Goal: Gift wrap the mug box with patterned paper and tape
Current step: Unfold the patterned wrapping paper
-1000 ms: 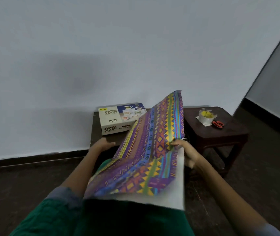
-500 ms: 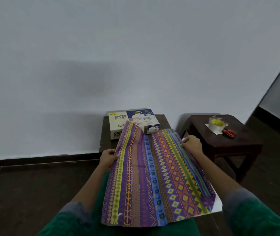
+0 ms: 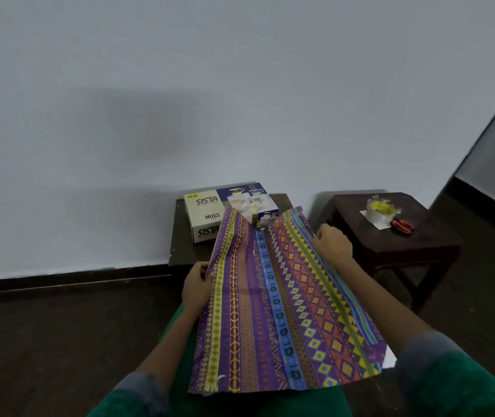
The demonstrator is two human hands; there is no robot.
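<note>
The paper (image 3: 276, 299) lies spread pattern-up from the person's lap to the near edge of the left counter (image 3: 184, 251), its far edge riding up against the box (image 3: 222, 210). The left hand (image 3: 196, 284) pinches the paper's left edge, fingers curled round it. The right hand (image 3: 332, 243) sits on the right edge near the far corner, fingers curled on the sheet; how firmly it grips I cannot tell. Holding both side edges probably keeps the sheet taut and flat so it can be laid out before the box goes on it.

The box sits at the back of the left counter, near the wall, its front right corner partly covered by the paper. It is unwrapped, so the task is at its start.

On the right counter (image 3: 390, 245), well apart from the hands, stands the tape (image 3: 378, 210) on a white sheet, with the scissors (image 3: 402, 225) just beside it. Both are a reach away across the gap between the counters.

The box itself stands in the way: it takes up the back of the counter where the paper would lie, and would likely have to be lifted before the sheet can go flat under it. The paper overhangs the near edge and could slip or crease.
</note>
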